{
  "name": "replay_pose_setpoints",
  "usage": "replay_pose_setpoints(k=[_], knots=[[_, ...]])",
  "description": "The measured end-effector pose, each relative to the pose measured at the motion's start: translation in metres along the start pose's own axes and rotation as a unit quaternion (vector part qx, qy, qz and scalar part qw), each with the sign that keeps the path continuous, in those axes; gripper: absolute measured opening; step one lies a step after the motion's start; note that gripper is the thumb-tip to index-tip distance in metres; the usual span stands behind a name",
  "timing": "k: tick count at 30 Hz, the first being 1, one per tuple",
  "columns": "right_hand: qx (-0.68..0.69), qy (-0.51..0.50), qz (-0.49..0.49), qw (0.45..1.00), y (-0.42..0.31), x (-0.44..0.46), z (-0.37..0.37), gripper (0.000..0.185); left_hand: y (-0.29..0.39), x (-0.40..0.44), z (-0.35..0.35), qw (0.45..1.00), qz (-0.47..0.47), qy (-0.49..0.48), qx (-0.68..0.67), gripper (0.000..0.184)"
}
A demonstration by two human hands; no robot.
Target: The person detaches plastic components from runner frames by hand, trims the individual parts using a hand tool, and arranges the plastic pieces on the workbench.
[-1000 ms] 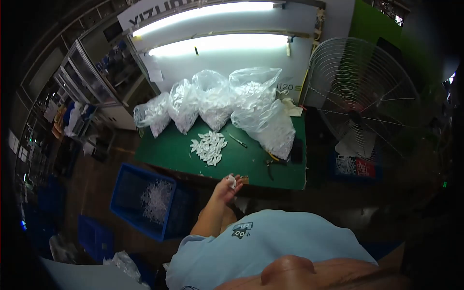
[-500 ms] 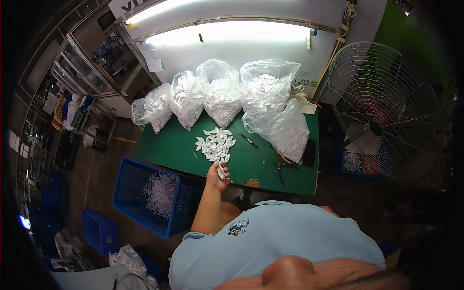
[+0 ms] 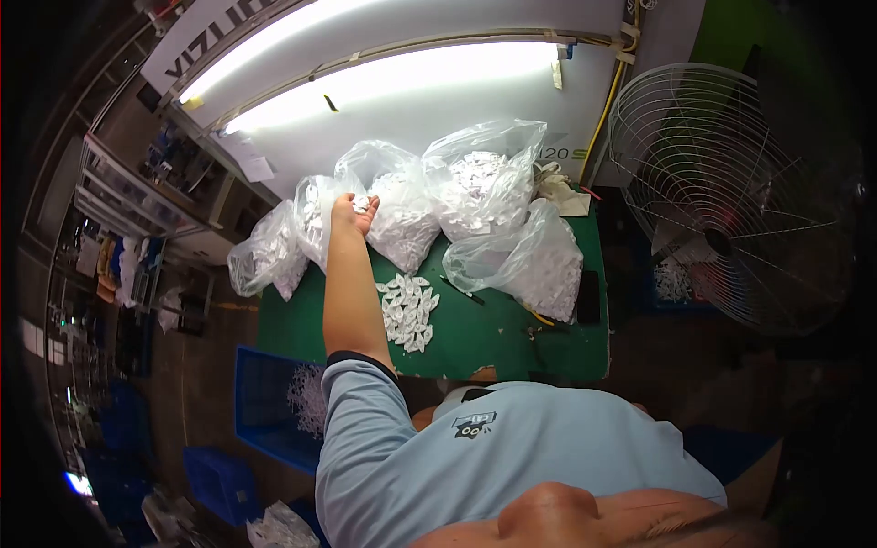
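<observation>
My left hand [image 3: 354,214] is stretched out over the back of the table, with its fingers curled round small white plastic pieces [image 3: 362,204]. It is just in front of two clear bags of white pieces, the second bag [image 3: 312,215] from the left and the middle bag [image 3: 402,205]; whether it touches either cannot be made out. A loose pile of white, leaf-shaped pieces [image 3: 408,312] lies on the green table [image 3: 457,347], right of my forearm. My right hand does not show.
More filled clear bags stand at the left [image 3: 271,251], back right [image 3: 484,187] and right [image 3: 551,269]. A pen-like tool [image 3: 463,290] and dark pliers [image 3: 537,338] lie on the table. A blue crate [image 3: 265,402] holds white scraps. A large fan [image 3: 722,201] stands at right.
My left hand has gone from the table's front edge, below the pile, up and forward to the bags, still holding white pieces. The view has shifted and tilted slightly.
</observation>
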State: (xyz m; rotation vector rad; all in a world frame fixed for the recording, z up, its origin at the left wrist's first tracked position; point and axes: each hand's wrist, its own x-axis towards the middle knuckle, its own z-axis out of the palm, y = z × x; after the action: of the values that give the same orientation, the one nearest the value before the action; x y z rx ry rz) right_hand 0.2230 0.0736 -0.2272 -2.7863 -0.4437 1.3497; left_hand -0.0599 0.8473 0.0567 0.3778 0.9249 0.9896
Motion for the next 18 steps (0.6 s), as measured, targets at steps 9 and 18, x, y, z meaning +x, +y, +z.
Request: replay_pose_setpoints(k=[9,18], knots=[[0.269,0.001,-0.01,0.963,-0.205,-0.118,0.022,0.025,0.003,0.097,0.018,0.978,0.01,-0.127,0.165,0.067],[0.114,0.263,-0.535,0.795,-0.52,-0.085,0.044,0.019,-0.077,-0.029,-0.191,0.826,0.149,-0.21,0.501,0.014]])
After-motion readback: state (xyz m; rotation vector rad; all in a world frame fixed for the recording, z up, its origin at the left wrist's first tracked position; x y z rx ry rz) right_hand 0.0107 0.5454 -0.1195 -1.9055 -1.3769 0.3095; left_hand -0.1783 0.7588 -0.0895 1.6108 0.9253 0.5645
